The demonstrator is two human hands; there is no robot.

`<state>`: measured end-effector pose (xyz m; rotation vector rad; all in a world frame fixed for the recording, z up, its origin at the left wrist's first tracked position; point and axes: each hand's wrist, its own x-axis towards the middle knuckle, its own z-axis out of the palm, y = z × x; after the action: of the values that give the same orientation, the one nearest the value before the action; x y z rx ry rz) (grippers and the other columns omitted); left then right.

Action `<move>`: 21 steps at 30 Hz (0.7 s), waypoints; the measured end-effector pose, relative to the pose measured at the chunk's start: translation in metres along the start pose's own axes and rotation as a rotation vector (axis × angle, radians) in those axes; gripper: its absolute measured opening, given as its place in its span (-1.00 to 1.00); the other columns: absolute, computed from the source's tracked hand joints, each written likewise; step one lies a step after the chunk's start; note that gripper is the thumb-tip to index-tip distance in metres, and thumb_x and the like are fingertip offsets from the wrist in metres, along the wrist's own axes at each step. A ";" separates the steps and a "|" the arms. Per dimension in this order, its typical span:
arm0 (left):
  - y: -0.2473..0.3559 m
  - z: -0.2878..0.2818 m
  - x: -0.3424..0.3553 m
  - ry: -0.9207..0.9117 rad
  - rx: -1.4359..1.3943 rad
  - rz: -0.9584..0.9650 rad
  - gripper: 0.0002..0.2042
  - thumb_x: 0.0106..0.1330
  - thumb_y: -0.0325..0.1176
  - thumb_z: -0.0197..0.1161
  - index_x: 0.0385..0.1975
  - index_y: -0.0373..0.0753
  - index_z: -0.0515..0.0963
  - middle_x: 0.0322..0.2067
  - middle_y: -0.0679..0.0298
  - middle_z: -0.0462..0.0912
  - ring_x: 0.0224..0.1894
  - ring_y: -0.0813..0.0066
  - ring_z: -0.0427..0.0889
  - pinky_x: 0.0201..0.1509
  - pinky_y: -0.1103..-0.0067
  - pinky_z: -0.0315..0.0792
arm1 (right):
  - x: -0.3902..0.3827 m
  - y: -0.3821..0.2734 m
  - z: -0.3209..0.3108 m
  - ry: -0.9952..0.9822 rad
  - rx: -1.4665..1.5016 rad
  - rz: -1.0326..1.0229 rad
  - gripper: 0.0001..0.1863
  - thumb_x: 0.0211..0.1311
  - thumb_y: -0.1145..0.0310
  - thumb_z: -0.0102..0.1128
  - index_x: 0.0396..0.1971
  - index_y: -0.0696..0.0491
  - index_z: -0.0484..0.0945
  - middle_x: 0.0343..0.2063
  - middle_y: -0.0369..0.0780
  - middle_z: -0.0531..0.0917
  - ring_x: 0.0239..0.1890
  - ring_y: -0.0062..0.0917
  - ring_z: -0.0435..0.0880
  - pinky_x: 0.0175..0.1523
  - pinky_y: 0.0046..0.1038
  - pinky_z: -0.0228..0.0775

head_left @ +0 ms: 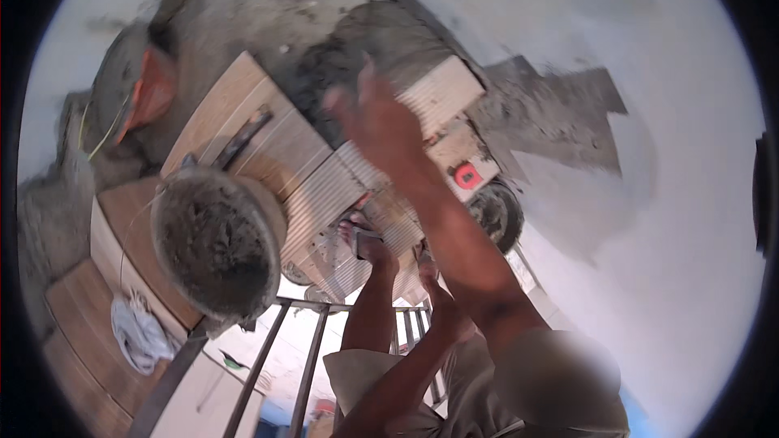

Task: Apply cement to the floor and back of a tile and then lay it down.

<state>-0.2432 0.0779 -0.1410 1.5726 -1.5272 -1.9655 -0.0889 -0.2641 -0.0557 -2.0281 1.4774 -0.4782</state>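
My right hand reaches out over the landing, its fingers spread and blurred, with nothing visible in them. Under and beyond it lies dark wet mortar. Close to its right is a light ribbed tile piece at the wall's foot. Wood-look tiles lie to its left, with a long dark tool on them. A red tape measure rests on a pale block right of my wrist. My left hand is low, beside my right forearm and knee; its fingers are hidden.
A large bucket of mortar stands at the left by the railing. A smaller dark bucket is right of my feet. An orange piece leans in a basin at the far left. A white bag lies on wood-look steps.
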 end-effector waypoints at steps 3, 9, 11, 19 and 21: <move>-0.076 0.030 -0.018 0.132 -0.449 -0.018 -0.32 0.39 -0.06 0.22 0.44 -0.23 0.23 0.45 -0.03 0.26 0.52 -0.01 0.14 0.59 0.22 -0.02 | -0.052 -0.013 0.042 0.034 0.191 -0.037 -0.13 0.35 -0.17 0.21 0.34 0.29 0.28 -0.17 0.12 0.68 -0.22 0.01 0.74 -0.13 -0.07 0.58; 0.029 -0.054 -0.031 -0.285 0.371 -0.094 -0.40 0.33 0.02 0.32 0.25 -0.22 0.46 0.21 0.09 0.54 0.27 0.12 0.52 0.36 0.10 0.36 | -0.174 0.090 0.064 -0.175 0.532 0.234 -0.52 0.35 0.01 0.25 0.03 0.11 0.59 -0.26 0.00 0.70 -0.27 -0.08 0.74 -0.12 -0.12 0.58; 0.038 -0.066 -0.040 -0.504 0.611 -0.230 -0.38 0.30 0.06 0.32 0.23 -0.23 0.48 0.22 0.05 0.54 0.26 0.08 0.54 0.35 0.01 0.36 | -0.203 0.127 0.092 -0.196 0.406 0.422 -0.60 0.33 0.06 0.32 -0.12 0.12 0.60 -0.38 -0.05 0.70 -0.31 -0.20 0.74 -0.20 -0.18 0.54; 0.059 -0.135 -0.040 -0.146 0.471 -0.161 -0.54 0.30 -0.06 0.32 0.09 -0.23 0.61 0.24 0.01 0.56 0.25 0.02 0.57 0.34 0.14 0.42 | -0.273 0.244 0.182 -0.364 -0.071 0.803 -0.37 0.23 -0.01 0.37 0.11 0.09 0.41 0.08 0.13 0.53 0.09 0.11 0.60 0.15 0.03 0.49; 0.061 -0.140 -0.033 -0.053 0.403 -0.117 -0.54 0.30 -0.08 0.32 0.10 -0.23 0.60 0.25 -0.01 0.55 0.26 0.01 0.57 0.35 0.18 0.42 | -0.275 0.263 0.196 -0.346 -0.129 0.764 -0.39 0.18 0.05 0.39 0.09 0.10 0.41 0.10 0.10 0.51 0.12 0.10 0.57 0.11 0.07 0.52</move>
<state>-0.1419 -0.0085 -0.0588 1.8051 -1.9943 -1.8523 -0.2558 -0.0146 -0.3609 -1.3702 1.9164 0.2722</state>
